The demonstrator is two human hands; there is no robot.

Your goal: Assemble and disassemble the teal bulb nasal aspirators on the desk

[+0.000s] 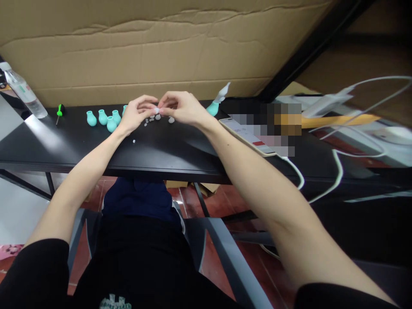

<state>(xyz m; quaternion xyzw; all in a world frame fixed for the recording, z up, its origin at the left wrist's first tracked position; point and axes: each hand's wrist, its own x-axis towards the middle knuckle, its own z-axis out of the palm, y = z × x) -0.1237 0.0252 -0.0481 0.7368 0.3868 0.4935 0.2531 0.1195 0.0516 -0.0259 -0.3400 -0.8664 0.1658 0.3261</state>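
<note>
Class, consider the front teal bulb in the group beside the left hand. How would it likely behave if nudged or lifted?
The teal bulb would probably tip easily, since its body narrows toward the base. Once over, it may roll, given its rounded sides. It is likely light for its size, as the open neck suggests it is hollow.

Held piece (157, 110): off-wht. Bulbs (92, 119): turquoise. Table (161, 148): blk. Cardboard (135, 56): brn. Screwdriver (59, 113): grn & blk. Shirt (135, 257): blk w/ pale print. Shorts (138, 199): navy.
</note>
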